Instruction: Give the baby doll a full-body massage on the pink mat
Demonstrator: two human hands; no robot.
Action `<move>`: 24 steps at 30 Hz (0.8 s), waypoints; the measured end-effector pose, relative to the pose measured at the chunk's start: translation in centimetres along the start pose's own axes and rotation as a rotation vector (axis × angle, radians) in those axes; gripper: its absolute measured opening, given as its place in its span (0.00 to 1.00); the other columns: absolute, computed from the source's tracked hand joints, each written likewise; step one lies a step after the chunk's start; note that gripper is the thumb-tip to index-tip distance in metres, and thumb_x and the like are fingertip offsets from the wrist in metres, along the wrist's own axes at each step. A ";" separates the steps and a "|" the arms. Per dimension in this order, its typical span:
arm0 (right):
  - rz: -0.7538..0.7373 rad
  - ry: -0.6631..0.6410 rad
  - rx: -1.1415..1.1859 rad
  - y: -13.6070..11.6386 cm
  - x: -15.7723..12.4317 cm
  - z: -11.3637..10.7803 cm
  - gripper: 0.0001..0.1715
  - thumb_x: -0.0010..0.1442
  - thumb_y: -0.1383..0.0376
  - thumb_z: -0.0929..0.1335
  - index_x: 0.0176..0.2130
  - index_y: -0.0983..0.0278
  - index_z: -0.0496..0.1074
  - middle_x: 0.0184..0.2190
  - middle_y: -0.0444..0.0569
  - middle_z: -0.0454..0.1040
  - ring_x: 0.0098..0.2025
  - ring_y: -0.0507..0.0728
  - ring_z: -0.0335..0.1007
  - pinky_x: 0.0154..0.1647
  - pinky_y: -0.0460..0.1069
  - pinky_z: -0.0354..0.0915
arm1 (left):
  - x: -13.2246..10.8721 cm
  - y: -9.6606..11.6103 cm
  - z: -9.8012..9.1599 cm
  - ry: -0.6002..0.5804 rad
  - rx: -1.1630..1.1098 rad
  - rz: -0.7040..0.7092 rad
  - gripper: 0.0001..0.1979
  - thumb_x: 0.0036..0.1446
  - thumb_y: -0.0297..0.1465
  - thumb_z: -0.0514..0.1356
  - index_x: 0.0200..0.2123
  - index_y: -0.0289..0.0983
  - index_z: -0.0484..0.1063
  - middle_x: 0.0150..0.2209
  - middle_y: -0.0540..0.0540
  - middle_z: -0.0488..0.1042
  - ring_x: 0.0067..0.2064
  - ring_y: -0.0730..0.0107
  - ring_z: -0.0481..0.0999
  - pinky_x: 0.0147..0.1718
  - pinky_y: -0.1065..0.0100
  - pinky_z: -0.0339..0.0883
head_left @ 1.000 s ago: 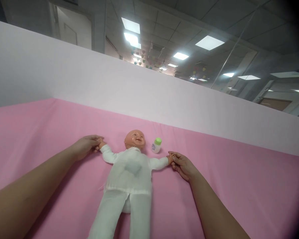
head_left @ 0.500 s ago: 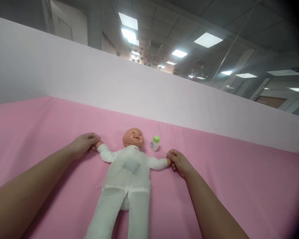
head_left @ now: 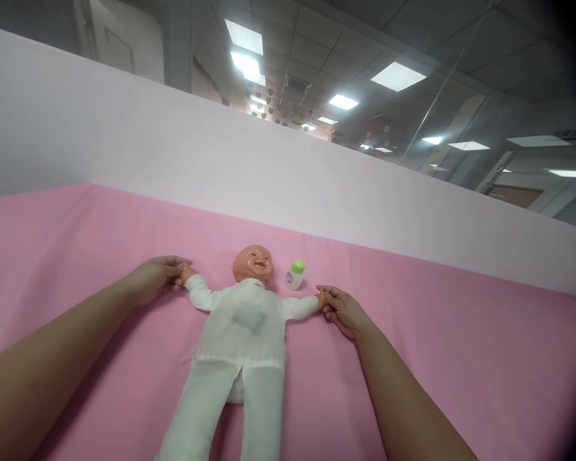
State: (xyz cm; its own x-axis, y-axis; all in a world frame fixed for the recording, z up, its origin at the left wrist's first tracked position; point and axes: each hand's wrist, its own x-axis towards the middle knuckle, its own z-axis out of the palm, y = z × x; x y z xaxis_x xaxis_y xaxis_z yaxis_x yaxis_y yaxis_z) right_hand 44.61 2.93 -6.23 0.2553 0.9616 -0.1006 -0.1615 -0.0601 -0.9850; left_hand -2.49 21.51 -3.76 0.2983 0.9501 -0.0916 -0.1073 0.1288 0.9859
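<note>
While the doll [head_left: 242,326] lies on its back on the pink cloth [head_left: 461,358], the only container is a small white bottle [head_left: 294,274] with a green cap [head_left: 298,264]. It stands with the cap up, just beside the head of the doll on the side of the right hand. The cap is on it. What is inside I cannot tell, because the bottle is not see-through.

The doll wears white clothes and its face looks up. Its long axis runs from the near edge of the view to the far side. The legs point toward the person, and the head points away, toward the pale partition [head_left: 269,173] behind the cloth, slightly to the right. Both arms of the doll are spread out to the sides.

The left hand [head_left: 156,276] has its fingers curled closed around one small hand of the doll. The right hand [head_left: 340,308] pinches the other small hand between thumb and fingertips, with the other fingers loosely bent
</note>
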 end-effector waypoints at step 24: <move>0.025 -0.239 -0.026 0.1 -1.9 4.1 0.21 0.56 0.54 0.78 0.41 0.65 0.74 0.27 0.45 0.71 0.25 0.49 0.64 0.26 0.44 0.65 | -3.0 1.1 1.4 -0.404 0.037 -0.222 0.31 0.43 0.29 0.76 0.52 0.41 0.77 0.36 0.44 0.77 0.26 0.71 0.72 0.24 0.70 0.68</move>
State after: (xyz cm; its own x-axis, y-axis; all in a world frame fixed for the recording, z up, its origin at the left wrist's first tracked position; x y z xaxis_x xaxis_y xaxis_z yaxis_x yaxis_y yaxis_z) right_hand 40.22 2.19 -5.55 0.0182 0.9956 -0.0916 -0.1390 -0.0882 -0.9864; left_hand -2.21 18.40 -2.21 0.6568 0.7126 -0.2466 0.0328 0.2997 0.9535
